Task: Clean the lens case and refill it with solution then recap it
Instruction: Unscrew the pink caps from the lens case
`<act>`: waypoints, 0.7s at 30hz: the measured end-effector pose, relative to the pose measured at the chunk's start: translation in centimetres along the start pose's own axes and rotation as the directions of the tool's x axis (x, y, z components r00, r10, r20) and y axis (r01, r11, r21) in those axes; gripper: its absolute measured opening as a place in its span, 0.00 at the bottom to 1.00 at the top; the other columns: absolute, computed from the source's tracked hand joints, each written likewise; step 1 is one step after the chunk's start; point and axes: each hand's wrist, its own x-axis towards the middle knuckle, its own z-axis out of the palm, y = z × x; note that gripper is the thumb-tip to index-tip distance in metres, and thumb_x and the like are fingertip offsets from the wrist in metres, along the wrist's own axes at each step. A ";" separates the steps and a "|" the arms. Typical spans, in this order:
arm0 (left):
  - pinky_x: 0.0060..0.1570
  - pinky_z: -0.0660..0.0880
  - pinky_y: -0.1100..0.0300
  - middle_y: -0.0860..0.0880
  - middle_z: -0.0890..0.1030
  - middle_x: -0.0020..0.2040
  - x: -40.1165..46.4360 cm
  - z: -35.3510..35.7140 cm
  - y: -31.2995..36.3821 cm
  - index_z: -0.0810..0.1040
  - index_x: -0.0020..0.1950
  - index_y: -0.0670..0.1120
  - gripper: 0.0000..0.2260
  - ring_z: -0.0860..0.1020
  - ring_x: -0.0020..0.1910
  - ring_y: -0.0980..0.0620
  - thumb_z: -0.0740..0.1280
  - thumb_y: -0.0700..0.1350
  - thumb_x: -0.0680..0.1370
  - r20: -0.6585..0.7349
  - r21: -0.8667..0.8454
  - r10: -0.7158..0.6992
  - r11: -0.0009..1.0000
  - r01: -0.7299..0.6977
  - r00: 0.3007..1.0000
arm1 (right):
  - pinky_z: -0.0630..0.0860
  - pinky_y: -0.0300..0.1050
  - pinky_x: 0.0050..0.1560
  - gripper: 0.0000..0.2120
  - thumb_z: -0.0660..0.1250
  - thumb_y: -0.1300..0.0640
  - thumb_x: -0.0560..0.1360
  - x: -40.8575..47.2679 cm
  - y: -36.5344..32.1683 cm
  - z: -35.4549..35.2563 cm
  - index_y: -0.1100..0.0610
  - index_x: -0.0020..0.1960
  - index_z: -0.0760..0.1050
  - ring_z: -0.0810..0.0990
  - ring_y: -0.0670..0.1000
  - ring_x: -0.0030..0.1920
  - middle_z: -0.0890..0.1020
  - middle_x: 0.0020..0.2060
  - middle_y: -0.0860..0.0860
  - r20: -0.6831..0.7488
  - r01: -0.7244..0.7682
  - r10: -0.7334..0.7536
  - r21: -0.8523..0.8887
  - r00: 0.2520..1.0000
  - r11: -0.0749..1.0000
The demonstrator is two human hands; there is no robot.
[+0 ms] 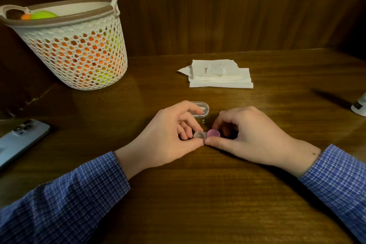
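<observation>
Sleeves [65, 192] of blue check fill the near edge, and both my hands meet just beyond them, low over the worktop [198, 194]. Left hand [166, 136] pinches the clear end of the lens case [207, 134], thumb under and fingers curled over it, likely to steady it. Right hand [245, 134] curls round the pink cap [213, 133] on the other well, thumb and fingers clamped on it, so I judge I am twisting that cap, though whether on or off I cannot tell. Whether the wells hold solution is hidden.

Just beyond my left fingers lies a clear box [202, 109]; what it holds is unclear. Farther off sits a tissue stack [219, 75], handy for wiping. Far left, a mesh basket [79, 51] holds orange and green things. A phone [19, 138] lies at the left edge.
</observation>
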 end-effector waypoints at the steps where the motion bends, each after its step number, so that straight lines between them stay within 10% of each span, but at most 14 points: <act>1: 0.42 0.84 0.58 0.57 0.86 0.48 0.0 0.0 0.0 0.75 0.69 0.52 0.27 0.85 0.43 0.54 0.80 0.44 0.73 0.000 -0.006 -0.002 1.000 0.002 1.000 | 0.77 0.35 0.40 0.27 0.60 0.25 0.70 0.0 -0.1 0.1 0.44 0.49 0.83 0.79 0.40 0.36 0.80 0.35 0.39 0.014 0.000 0.000 0.013 1.000 1.000; 5: 0.42 0.83 0.60 0.56 0.86 0.48 0.1 0.0 0.1 0.76 0.68 0.52 0.26 0.85 0.43 0.54 0.80 0.43 0.73 0.009 -0.014 -0.005 1.000 0.005 1.000 | 0.83 0.51 0.57 0.22 0.64 0.33 0.71 0.0 -0.2 0.3 0.48 0.49 0.85 0.82 0.42 0.38 0.84 0.40 0.42 0.041 0.013 -0.017 0.104 0.999 0.994; 11: 0.42 0.84 0.59 0.56 0.86 0.48 0.2 -0.2 0.3 0.77 0.68 0.51 0.25 0.85 0.42 0.53 0.80 0.43 0.73 0.033 -0.008 -0.017 1.000 0.017 0.999 | 0.78 0.37 0.36 0.15 0.71 0.38 0.72 0.3 0.1 0.2 0.50 0.47 0.85 0.81 0.43 0.37 0.84 0.38 0.44 0.056 0.047 -0.058 0.168 0.997 0.985; 21: 0.42 0.84 0.57 0.56 0.85 0.47 0.1 -0.1 0.3 0.78 0.66 0.49 0.22 0.85 0.42 0.53 0.79 0.42 0.74 0.028 0.003 0.004 1.000 -0.004 1.000 | 0.77 0.38 0.33 0.12 0.74 0.42 0.73 0.9 1.0 0.1 0.51 0.45 0.84 0.81 0.46 0.35 0.85 0.36 0.46 0.095 0.081 -0.109 0.258 0.990 0.963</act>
